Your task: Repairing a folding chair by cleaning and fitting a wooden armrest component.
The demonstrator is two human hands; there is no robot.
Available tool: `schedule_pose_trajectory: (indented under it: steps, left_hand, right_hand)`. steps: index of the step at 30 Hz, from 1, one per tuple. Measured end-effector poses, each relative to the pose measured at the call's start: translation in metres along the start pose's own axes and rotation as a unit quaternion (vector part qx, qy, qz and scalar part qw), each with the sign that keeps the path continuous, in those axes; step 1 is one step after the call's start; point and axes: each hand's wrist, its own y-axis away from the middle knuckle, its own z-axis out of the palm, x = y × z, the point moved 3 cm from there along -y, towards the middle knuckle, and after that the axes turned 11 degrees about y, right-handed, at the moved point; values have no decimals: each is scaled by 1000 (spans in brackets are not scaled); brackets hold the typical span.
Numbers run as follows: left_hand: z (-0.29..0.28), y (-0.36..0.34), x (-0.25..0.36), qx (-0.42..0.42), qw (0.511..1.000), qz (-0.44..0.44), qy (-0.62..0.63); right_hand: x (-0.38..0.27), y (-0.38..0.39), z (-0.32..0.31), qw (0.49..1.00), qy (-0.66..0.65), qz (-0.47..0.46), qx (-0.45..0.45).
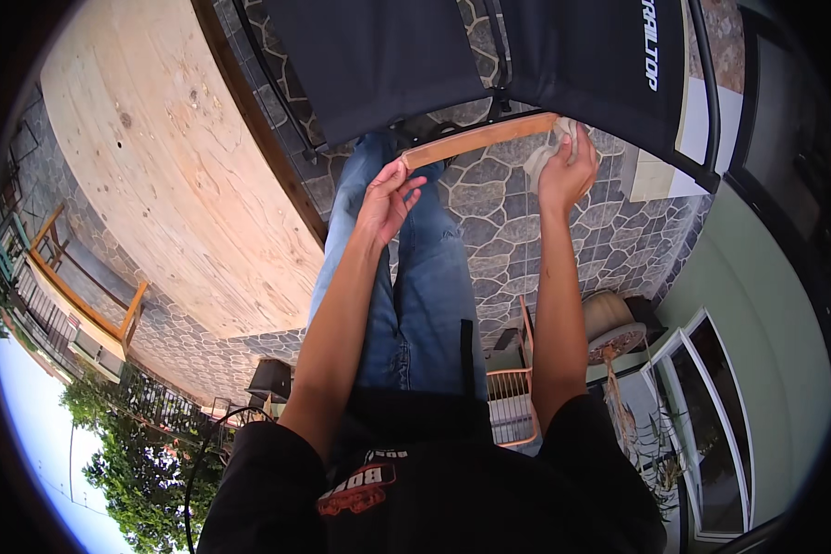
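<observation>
A narrow brown wooden strip [482, 139] is held level across my front, above the stone-patterned floor. My left hand [388, 197] pinches its left end between thumb and fingers, the other fingers loosely curled. At the right end, my right hand [568, 171] grips a pale, crumpled cloth [540, 164] wrapped against the wood. Part of the cloth hangs below the strip, and the fingertips behind it are hidden. Just beyond the strip stands a black fabric folding chair [582, 65] with a dark metal frame.
A large plywood tabletop [166, 166] with a dark edge fills the left. To the right are a green wall [757, 268] and a white-framed window [711, 415]. Behind me stand an orange-pink wire rack [511, 406] and a rounded tan pot [609, 319].
</observation>
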Motion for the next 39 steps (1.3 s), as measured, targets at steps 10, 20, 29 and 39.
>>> schedule_pose_trajectory:
  steps: [10, 20, 29, 39]
  left_hand:
    - [-5, -6, -3, -2, 1000, -1, 5]
    - [-7, -3, 5, -21, 1000, 4, -1]
    - [-2, -3, 0, -18, 1000, -10, 16]
    - [-1, -10, -6, -40, 999, 5, -8]
  right_hand:
    - [-87, 121, 14, 986, -28, -130, -100]
    - [-46, 73, -9, 989, -128, -13, -73]
    - [-27, 36, 17, 998, -40, -6, -41]
    - [-86, 129, 2, 961, -185, -74, -190]
